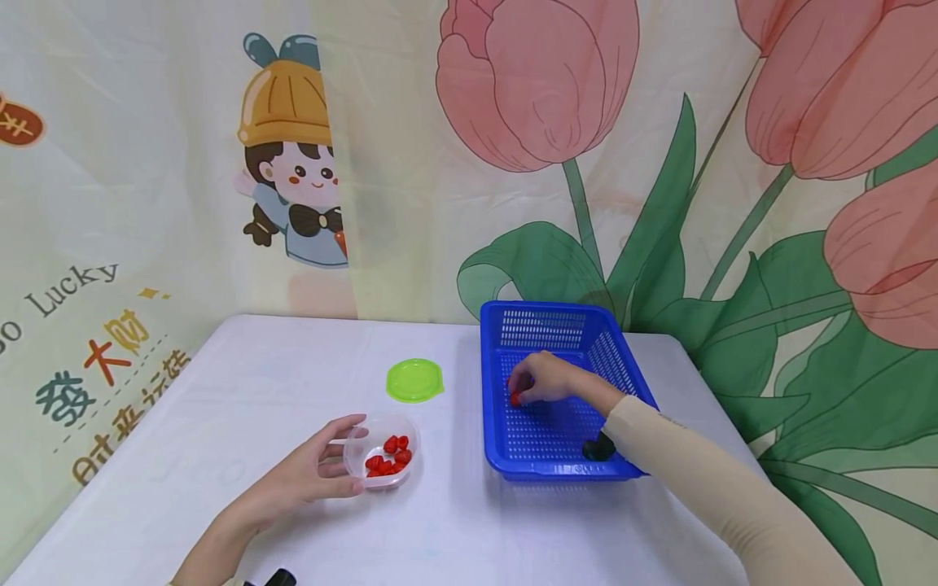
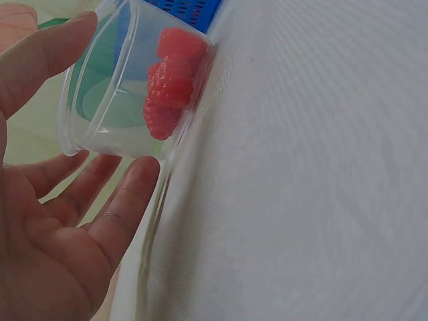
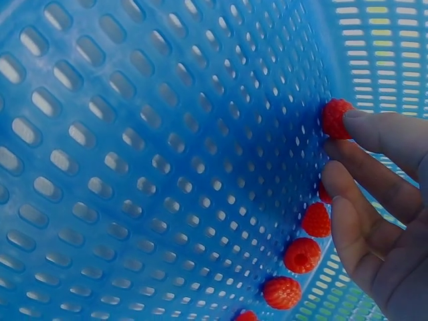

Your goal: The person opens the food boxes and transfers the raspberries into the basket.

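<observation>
A clear plastic tub [image 1: 355, 464] with several red raspberries [image 1: 396, 464] in its bottom stands on the table. My left hand [image 1: 322, 465] holds it from the left side, thumb and fingers spread round its wall; in the left wrist view the thumb lies by the rim and the fingertips reach the side. Inside the blue basket [image 1: 493, 443], my right hand [image 1: 545, 378] pinches a raspberry [image 3: 336, 119] between its fingertips, close over the perforated floor. More raspberries [image 3: 302, 255] lie in a row along the basket's wall, one partly hidden behind the fingers.
A green lid [image 1: 414, 381] lies flat on the table behind the tub, left of the basket. The table has a white cloth [image 1: 278, 374]. A printed curtain [image 1: 410, 203] hangs behind its far edge. The basket's raised walls surround the right hand.
</observation>
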Tool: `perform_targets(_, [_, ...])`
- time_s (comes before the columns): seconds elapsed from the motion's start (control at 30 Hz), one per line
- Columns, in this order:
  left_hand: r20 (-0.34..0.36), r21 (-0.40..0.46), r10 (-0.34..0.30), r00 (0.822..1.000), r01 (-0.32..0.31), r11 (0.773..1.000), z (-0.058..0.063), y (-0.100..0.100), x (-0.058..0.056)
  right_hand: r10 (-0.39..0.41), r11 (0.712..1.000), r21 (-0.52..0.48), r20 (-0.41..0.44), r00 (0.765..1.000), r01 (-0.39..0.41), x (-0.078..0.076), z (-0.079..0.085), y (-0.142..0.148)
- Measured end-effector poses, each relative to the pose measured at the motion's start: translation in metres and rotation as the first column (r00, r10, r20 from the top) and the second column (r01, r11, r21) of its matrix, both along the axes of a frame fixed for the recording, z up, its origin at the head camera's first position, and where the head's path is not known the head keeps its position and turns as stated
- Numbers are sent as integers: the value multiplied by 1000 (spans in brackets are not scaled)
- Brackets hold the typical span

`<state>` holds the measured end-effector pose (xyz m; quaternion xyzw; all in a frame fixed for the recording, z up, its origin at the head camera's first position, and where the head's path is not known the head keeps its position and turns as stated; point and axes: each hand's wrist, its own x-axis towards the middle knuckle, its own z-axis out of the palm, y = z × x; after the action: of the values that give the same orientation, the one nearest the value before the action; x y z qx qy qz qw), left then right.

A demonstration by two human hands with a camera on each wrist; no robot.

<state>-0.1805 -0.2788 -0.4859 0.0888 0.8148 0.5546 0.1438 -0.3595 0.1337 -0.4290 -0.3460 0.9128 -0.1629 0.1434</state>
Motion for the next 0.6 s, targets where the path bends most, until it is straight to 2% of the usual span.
perform_targets(0.13, [8,0,3,1000,-3,1000,-1,1,0,27,1000,6,-17,999,-27,2,5,2])
perform_targets(0.3, [4,-4,4,1000,-4,1000,1,1,0,33,999,0,-40,999,-33,8,23,5])
perform_targets(0.6, [-2,-10,2,1000,-2,1000,3,2,1,62,992,-103,-99,993,-72,26,53,3])
